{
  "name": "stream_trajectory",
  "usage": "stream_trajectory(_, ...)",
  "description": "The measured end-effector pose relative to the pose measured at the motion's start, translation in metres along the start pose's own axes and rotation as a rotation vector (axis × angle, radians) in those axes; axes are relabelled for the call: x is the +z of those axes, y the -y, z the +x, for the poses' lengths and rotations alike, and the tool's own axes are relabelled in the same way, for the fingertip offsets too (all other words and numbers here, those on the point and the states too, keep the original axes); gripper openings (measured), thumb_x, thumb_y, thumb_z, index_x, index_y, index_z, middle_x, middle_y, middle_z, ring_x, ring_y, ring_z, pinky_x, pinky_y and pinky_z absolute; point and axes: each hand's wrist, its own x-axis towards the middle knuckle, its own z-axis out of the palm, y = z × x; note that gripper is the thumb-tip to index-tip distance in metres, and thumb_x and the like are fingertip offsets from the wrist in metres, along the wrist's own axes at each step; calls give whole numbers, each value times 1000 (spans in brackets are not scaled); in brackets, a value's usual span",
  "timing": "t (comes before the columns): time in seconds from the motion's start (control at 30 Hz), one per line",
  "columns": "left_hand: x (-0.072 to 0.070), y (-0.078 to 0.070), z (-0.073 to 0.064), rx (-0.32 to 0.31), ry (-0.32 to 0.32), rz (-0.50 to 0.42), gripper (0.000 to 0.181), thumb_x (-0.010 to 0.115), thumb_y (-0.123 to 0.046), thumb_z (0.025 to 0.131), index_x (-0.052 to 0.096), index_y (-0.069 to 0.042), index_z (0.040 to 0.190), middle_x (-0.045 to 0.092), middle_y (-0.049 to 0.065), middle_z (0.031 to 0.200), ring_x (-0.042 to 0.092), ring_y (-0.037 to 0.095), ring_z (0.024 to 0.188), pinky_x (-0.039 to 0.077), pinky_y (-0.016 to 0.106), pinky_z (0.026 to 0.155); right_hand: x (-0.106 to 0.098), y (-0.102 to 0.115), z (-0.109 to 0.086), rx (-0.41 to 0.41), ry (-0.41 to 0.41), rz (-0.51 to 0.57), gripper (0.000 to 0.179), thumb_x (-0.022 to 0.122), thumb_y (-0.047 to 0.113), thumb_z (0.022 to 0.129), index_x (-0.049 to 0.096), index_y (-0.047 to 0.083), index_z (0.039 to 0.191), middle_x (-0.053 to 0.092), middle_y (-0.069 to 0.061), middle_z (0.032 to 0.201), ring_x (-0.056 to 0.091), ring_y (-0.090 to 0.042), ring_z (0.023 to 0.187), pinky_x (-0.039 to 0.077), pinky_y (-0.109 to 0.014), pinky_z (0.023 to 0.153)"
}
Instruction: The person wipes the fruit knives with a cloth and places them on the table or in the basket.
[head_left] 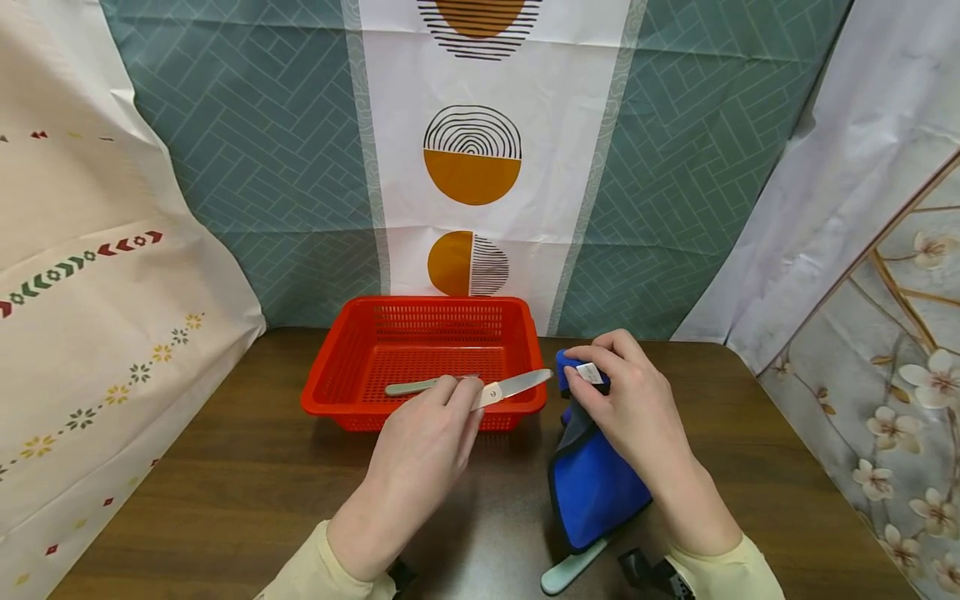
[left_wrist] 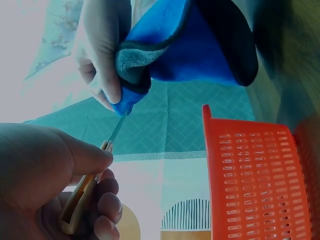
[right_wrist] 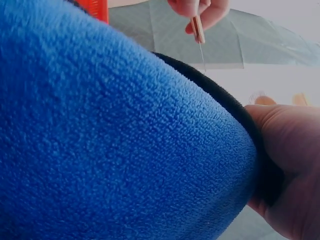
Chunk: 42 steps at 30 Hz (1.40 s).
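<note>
My left hand (head_left: 435, 433) grips a folding knife (left_wrist: 82, 197) by its pale handle, thumb along the side. The knife's blade is unfolded and points right, toward the cloth. Between the thumb and fingers of my right hand (head_left: 637, 400) is a bunched upper edge of a blue cloth (head_left: 600, 487) with black trim, and a small white tag shows there. The cloth hangs down from that pinch, its grey underside partly turned out. In the right wrist view the cloth's fuzzy blue face covers much of my right hand (right_wrist: 295, 155).
Just behind my left hand stands a red perforated basket (head_left: 337, 367). A slim pale green handle (head_left: 408, 388) lies in it, partly hidden by my hand. Another pale green handle (head_left: 573, 568) sticks out on the wooden table (head_left: 225, 467) below the cloth. Patterned fabric hangs at the back and sides.
</note>
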Motion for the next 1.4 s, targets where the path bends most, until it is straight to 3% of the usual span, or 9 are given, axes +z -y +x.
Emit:
stream_trajectory(0.2,0,0,0,-2,8,-9,32,88,-14,93,68,-12,118,66,1,90,55,12,66,52,26,56,-4,5,-2,-37,-46,14,28,89,3,92,85,11,119,63,-3,109,63,-16,95,60,-36,72)
stream_trajectory(0.47,4,-3,-1,33,-1,19,33,89,-15,93,71,-9,121,70,6,96,63,16,68,59,30,60,14,29,-6,-237,-38,85,29,92,4,88,84,11,114,64,-3,108,65,-12,84,58,-28,65)
stream_trajectory(0.6,5,-3,-2,51,-8,34,28,87,-16,95,71,-9,118,71,7,97,67,18,69,60,32,61,24,38,-7,-282,-31,93,28,93,6,88,84,12,113,64,-2,107,66,-12,79,59,-29,65)
stream_trajectory(1.4,2,-4,-1,19,9,30,36,89,-15,93,72,-9,124,73,6,101,67,16,71,61,30,63,18,26,-3,-152,26,59,24,90,9,92,84,11,114,63,-3,108,65,-14,80,60,-31,65)
